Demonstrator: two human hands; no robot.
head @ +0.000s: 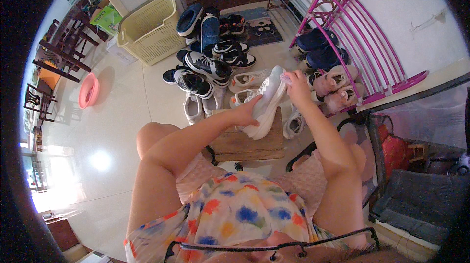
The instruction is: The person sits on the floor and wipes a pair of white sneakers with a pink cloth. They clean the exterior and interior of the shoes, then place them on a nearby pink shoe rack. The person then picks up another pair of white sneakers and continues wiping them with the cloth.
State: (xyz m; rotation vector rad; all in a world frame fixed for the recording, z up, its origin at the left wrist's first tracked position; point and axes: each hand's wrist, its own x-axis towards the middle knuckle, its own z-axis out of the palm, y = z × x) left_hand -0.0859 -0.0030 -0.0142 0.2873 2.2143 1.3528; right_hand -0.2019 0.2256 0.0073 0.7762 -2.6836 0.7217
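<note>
My left hand point(246, 110) grips a white sneaker point(266, 107) near its heel and opening, holding it tilted with the toe pointing away from me. At the toe, my right hand point(295, 81) pinches a small pale cloth or wipe point(285, 78) against the edge of the sole. Below the sneaker stands a small wooden stool point(249, 145). Just beyond the hands, white sneakers with orange parts point(249, 79) rest on the tiled floor, beside black-and-white sneakers point(209, 66). The inside of the held sneaker is mostly hidden.
A yellow plastic basket point(150, 30) stands at the back left, and a pink basin point(89, 90) farther left. On the right, a pink-and-metal rack point(371, 31) leans by the wall, with dark slippers point(317, 41) and pink shoes point(336, 79) near it. A patterned mat point(262, 30) lies ahead.
</note>
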